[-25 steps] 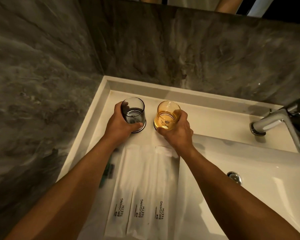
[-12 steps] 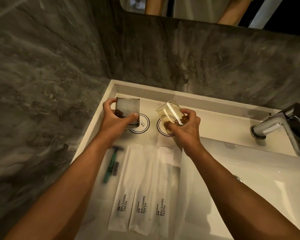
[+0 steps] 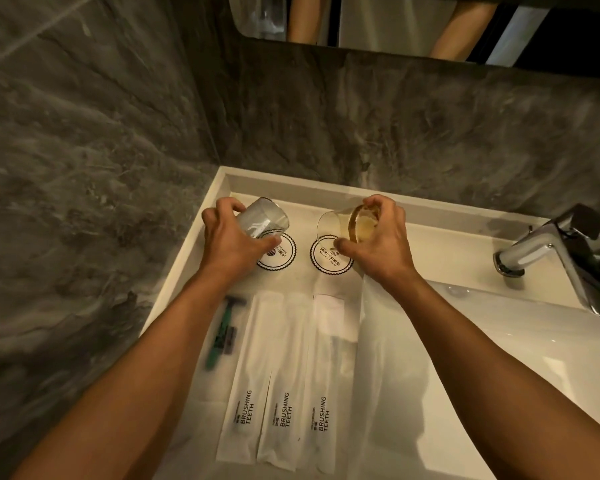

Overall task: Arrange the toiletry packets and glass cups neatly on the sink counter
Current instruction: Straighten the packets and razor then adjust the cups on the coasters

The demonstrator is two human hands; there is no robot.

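Note:
My left hand [image 3: 231, 237] grips a grey smoked glass cup [image 3: 264, 218], lifted and tipped toward the right above the left round paper coaster [image 3: 281, 254]. My right hand [image 3: 378, 242] grips an amber glass cup [image 3: 343, 225], tipped on its side with its mouth pointing left over the right coaster [image 3: 328, 259]. Three white packets marked BRUSHING TEETH [image 3: 281, 368] lie side by side on the white counter [image 3: 187, 282] below the coasters. A green razor [image 3: 222, 332] lies left of them.
A chrome faucet [image 3: 548, 251] stands at the right over the white basin [image 3: 482, 358]. Dark marble walls close in the counter on the left and at the back. A mirror edge runs along the top.
Both cups were lifted off their coasters and have tilted further, now almost on their sides. The coasters are uncovered. The camera has pitched up slightly.

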